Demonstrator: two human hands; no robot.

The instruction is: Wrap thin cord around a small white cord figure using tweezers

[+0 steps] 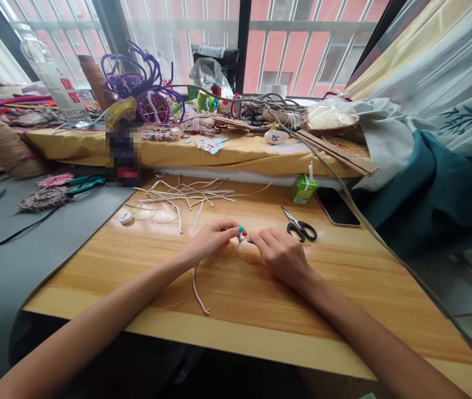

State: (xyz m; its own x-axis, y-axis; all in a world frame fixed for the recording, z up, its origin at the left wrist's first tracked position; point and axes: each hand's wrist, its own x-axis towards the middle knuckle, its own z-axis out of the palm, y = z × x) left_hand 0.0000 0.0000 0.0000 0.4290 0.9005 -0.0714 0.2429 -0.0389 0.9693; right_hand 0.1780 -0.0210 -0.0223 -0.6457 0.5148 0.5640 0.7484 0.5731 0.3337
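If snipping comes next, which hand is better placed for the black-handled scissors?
Probably the right hand: the scissors lie just beyond it, while the left hand is farther off.

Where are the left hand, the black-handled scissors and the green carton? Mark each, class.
Left hand [213, 238], head view: middle of the hand.
Black-handled scissors [298, 223], head view: the pivot area.
Green carton [303, 189], head view: side facing the camera.

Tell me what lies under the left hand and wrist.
White cord shows above and below the left hand, its lower end on the wooden tabletop. The hand and wrist cover the stretch between, so whether it is one piece cannot be seen.
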